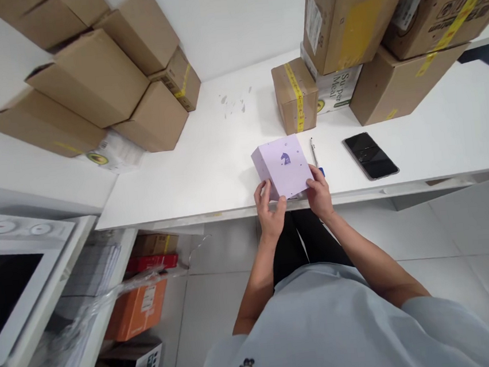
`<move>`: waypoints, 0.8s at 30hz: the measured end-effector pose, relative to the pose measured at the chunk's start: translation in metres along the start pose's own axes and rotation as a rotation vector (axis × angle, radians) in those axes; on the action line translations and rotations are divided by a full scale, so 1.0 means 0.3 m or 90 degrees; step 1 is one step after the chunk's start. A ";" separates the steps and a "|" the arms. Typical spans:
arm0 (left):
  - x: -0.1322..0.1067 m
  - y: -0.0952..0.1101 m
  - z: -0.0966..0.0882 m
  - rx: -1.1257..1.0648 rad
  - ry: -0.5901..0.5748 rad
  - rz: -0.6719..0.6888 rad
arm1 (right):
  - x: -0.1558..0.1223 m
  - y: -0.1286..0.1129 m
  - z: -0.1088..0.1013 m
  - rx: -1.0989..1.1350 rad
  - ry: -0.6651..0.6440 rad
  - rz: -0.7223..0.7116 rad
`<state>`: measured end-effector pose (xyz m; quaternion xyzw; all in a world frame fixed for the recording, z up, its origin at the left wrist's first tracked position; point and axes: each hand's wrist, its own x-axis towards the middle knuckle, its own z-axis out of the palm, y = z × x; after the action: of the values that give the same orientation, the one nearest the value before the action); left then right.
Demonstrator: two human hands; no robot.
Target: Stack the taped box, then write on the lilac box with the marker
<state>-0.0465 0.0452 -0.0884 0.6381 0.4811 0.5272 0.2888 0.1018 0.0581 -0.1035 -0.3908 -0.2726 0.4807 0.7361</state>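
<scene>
A lilac box [289,170] with a dark horse-head print on its top is at the front of the white table [200,176]. My left hand [270,214] grips its near left corner, thumb at the front edge and fingers along the side. On the near right corner my right hand [320,194] has its thumb on top, with the fingers round the side. Whether the box rests fully on the table or is slightly raised, I cannot tell. Just right of the box lie a pen [314,151] with a blue end and, further over, a black phone [370,155].
A small taped carton [296,96] stands behind the box, beside a pile of larger cartons [356,20]. More cartons [91,77] are stacked at the back left. A microwave [14,269] and a shelf with an orange box [139,309] are at the left.
</scene>
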 end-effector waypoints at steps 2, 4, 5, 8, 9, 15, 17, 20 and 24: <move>0.002 0.046 0.008 0.076 0.070 0.038 | 0.001 -0.012 0.011 0.049 -0.012 0.068; 0.009 0.092 0.018 0.141 0.136 0.070 | 0.003 -0.016 0.016 0.070 -0.031 0.125; 0.013 0.111 0.022 0.168 0.156 0.085 | 0.005 -0.015 0.015 0.070 -0.037 0.144; 0.027 0.147 0.035 0.221 0.173 0.121 | 0.013 -0.004 0.007 0.062 -0.046 0.181; 0.030 0.152 0.038 0.231 0.171 0.123 | 0.016 0.001 0.003 0.058 -0.048 0.185; 0.026 0.140 0.058 0.260 0.160 0.122 | 0.030 0.024 -0.014 0.019 -0.051 0.165; 0.024 0.132 0.059 0.262 0.163 0.128 | 0.032 0.027 -0.017 0.017 -0.054 0.163; 0.028 0.125 0.056 0.267 0.164 0.118 | 0.032 0.027 -0.016 0.023 -0.061 0.178; 0.048 0.127 0.044 0.266 0.179 0.131 | 0.033 0.026 -0.012 0.032 -0.046 0.187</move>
<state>-0.0223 0.0463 -0.0531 0.6498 0.5475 0.5266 0.0264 0.1045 0.0679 -0.1115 -0.3904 -0.2265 0.6034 0.6574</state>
